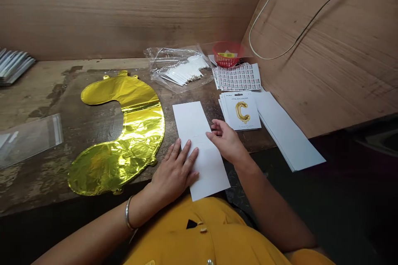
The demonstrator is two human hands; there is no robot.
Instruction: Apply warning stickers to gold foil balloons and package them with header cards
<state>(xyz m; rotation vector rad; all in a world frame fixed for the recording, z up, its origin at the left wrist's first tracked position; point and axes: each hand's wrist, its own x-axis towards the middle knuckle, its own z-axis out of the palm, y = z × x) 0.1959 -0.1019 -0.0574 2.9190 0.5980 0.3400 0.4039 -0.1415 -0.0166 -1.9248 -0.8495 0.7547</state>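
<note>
A long white card (200, 120) lies lengthwise before me, its near end reaching past the table's front edge. Flat on its lower left part rests my left hand (177, 167), fingers spread. My right hand (226, 138) is at the card's right edge, fingers loosely curled and the thumb tip over the edge; nothing shows in its grasp. To the left lies a flat gold C-shaped foil balloon (139, 124). Beyond my right hand is a small stack of printed foil balloon cards (248, 115), the top one picturing a gold C.
A stack of long white cards (287, 132) overhangs the table edge at right. Behind are sticker sheets (238, 78), a red basket (228, 61) and a clear bag of white sticks (183, 70). Clear plastic sleeves (34, 140) and stacked packets (15, 66) lie left. A cable (251, 37) hangs right.
</note>
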